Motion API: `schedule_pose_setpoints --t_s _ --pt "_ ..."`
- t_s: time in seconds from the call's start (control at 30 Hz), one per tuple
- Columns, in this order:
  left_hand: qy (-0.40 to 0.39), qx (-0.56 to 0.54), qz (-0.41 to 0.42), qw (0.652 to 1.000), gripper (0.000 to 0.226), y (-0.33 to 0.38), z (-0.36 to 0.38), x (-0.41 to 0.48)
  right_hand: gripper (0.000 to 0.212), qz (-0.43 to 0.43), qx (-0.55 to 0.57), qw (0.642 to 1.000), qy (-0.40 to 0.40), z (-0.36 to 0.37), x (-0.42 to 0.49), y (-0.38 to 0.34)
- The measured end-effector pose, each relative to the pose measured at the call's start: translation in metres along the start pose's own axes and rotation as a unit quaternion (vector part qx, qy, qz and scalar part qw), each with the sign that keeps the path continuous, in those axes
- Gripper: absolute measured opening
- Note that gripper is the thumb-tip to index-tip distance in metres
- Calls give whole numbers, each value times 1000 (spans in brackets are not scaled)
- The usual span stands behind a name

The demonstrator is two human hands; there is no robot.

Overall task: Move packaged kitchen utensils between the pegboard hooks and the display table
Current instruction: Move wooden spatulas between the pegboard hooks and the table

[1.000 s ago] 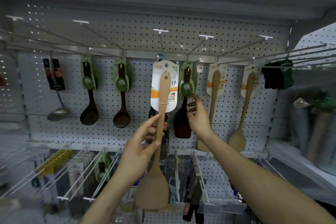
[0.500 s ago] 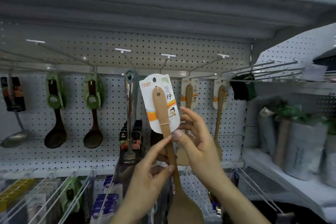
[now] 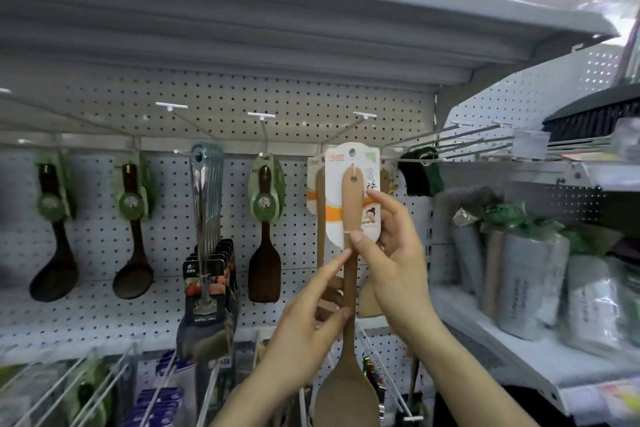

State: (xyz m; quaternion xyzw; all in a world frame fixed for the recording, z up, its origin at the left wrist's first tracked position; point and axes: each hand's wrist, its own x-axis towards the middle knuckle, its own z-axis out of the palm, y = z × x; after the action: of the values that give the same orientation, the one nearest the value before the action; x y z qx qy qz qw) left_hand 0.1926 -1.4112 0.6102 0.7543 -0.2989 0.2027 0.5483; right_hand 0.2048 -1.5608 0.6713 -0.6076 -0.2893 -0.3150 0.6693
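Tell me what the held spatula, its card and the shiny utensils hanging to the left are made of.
The spatula looks like pale matte wood, perhaps bamboo: even tan, no shine. Its backing card seems printed cardboard: thin, flat, coloured graphics. The hanging utensils look like polished steel, given their mirror-like streaks.

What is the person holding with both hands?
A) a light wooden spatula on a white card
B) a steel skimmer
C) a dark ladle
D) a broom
A: the left hand and the right hand both pinch the light wooden spatula, which is fixed to its white card.
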Motion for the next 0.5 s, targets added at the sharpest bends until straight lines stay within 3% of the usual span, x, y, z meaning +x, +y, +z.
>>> schedule_pose_setpoints --t_s 0.5 --pt "42 1 1 999 83 -27 10 25 53 9 -5 1000 7 -10 26 31"
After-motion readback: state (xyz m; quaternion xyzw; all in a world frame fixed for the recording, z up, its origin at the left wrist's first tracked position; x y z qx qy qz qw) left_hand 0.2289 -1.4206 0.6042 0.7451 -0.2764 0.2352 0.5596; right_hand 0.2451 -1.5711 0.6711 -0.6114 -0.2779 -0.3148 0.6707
